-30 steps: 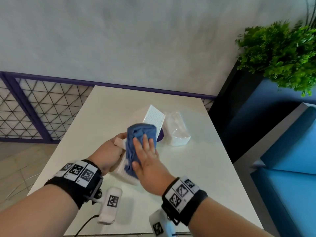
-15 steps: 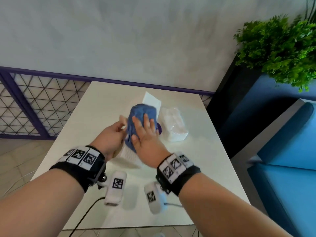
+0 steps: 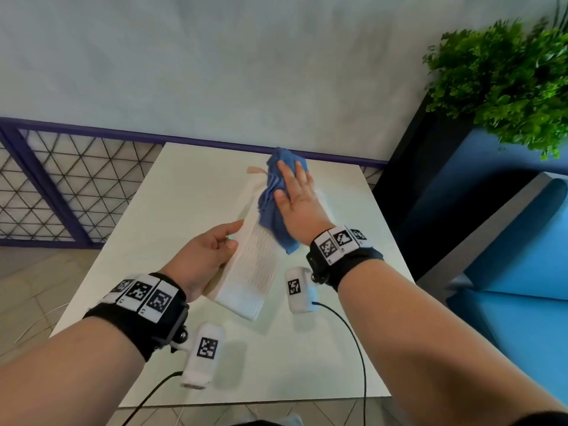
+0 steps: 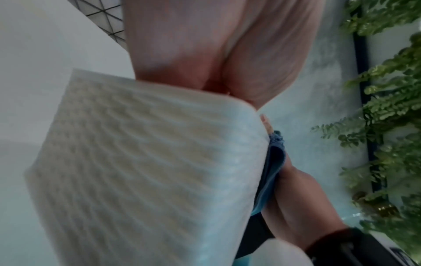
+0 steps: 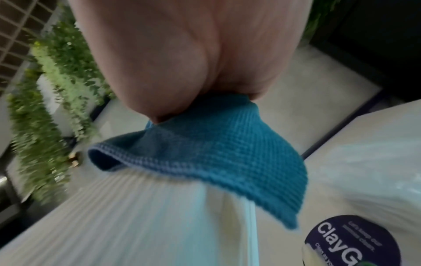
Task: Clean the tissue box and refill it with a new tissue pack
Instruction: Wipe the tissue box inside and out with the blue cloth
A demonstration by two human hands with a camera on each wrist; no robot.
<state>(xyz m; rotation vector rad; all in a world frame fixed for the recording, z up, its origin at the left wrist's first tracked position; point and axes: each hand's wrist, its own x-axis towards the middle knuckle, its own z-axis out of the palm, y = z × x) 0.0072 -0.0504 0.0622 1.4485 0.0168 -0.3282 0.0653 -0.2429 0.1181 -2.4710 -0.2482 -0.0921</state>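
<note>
The white ribbed tissue box [image 3: 255, 272] is lifted at a tilt over the table, its long side running away from me. My left hand [image 3: 235, 235] grips its near left edge, thumb on top; the left wrist view shows the ribbed box [image 4: 148, 171] up close. My right hand [image 3: 289, 182] lies flat with straight fingers, pressing a blue cloth [image 3: 273, 207] onto the box's far upper part. In the right wrist view the cloth [image 5: 205, 153] drapes over the box [image 5: 114, 216]. The plastic-wrapped tissue pack [image 5: 369, 158] lies right of the box, mostly hidden by my right hand in the head view.
The white table [image 3: 184, 186] ends at a wall with a purple rail. A round purple label [image 5: 350, 241] sits beside the pack. A green plant [image 3: 504, 75] and blue seat [image 3: 522, 272] stand to the right, a lattice railing [image 3: 61, 186] to the left.
My right hand has slid the blue cloth from the box's middle to its far end. The box now lies flatter and longer in view, and my left hand has shifted to its near side.
</note>
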